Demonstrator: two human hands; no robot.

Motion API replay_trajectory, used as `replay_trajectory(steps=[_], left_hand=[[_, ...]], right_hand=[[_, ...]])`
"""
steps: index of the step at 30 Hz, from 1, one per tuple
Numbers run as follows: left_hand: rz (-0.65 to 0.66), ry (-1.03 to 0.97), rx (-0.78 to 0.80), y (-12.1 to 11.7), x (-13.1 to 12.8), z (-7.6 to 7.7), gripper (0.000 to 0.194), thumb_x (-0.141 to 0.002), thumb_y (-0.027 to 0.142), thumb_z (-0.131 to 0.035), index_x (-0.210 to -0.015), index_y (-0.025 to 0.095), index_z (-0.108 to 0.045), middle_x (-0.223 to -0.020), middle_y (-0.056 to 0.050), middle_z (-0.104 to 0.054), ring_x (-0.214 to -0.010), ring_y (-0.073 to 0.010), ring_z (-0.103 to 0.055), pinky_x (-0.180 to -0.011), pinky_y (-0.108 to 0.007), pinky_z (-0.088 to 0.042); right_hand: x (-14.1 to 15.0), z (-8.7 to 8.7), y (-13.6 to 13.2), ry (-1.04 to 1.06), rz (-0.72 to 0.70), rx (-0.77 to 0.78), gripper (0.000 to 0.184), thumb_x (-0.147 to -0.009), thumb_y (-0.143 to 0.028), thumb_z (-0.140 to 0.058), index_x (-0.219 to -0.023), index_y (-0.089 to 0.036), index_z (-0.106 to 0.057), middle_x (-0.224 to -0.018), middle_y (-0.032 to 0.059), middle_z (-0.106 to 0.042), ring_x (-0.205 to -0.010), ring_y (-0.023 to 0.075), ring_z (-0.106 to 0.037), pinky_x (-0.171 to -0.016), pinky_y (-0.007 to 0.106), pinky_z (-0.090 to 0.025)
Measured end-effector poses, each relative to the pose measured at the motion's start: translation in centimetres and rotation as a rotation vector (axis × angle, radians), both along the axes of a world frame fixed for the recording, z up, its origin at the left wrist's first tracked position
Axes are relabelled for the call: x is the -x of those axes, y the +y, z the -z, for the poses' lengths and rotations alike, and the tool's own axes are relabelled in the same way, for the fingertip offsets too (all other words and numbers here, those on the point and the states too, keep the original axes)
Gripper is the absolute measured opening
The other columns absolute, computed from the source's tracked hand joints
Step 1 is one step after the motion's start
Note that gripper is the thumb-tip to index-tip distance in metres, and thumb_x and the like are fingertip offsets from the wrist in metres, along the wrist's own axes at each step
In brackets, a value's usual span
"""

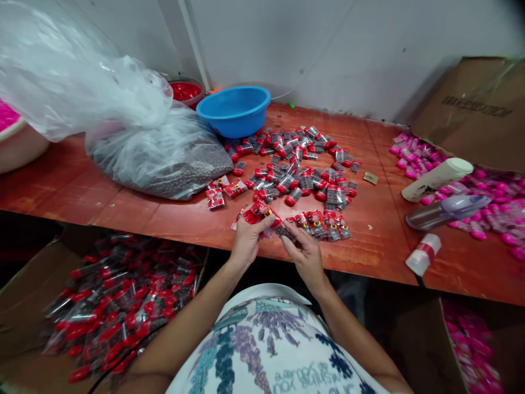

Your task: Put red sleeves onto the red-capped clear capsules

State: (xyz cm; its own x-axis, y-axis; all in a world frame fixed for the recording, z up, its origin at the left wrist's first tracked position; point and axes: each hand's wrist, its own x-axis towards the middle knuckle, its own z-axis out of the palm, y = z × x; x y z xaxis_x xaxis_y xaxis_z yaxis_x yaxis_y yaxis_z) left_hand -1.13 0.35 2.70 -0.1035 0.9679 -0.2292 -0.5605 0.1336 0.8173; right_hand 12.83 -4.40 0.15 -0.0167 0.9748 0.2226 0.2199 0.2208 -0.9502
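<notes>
Over the table's front edge I hold a red printed plastic packet [262, 210] between both hands. My left hand [247, 241] is closed on its red top end. The fingers of my right hand [307, 254] pinch its lower end, where a small clear container with dark contents [286, 232] shows; my fingers partly cover it. Right beside my right hand lies a row of filled red packets [318, 224]. Flat red packets [216, 198] lie to the left. Beyond my hands spreads a pile of small clear containers with red caps and dark contents [291, 178].
A large clear bag of dark beads [164, 158] and a blue basin [233, 112] stand behind on the left. Pink-capped containers [492, 213], a tumbler [447, 210] and a white cylinder [437, 179] are on the right. Below left, a cardboard box [28, 301] holds red-capped containers.
</notes>
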Motion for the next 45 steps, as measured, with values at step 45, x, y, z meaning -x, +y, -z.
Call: replay_trajectory(steps=[45], left_hand=[[0.122,0.180,-0.058,-0.7,-0.5,0.4,0.043,-0.051,0.019,-0.086,-0.087,0.016,-0.062,-0.079,-0.001,-0.069,-0.071,-0.0149,-0.062,-0.070,-0.026,-0.048]], right_hand=[[1.0,1.4,-0.2,0.276,0.145,0.180,0.031,-0.088,-0.037,-0.057,-0.113,-0.020,-0.058,-0.099,0.0065,-0.066,-0.072,0.0143,-0.062,-0.064,0.029,-0.055]])
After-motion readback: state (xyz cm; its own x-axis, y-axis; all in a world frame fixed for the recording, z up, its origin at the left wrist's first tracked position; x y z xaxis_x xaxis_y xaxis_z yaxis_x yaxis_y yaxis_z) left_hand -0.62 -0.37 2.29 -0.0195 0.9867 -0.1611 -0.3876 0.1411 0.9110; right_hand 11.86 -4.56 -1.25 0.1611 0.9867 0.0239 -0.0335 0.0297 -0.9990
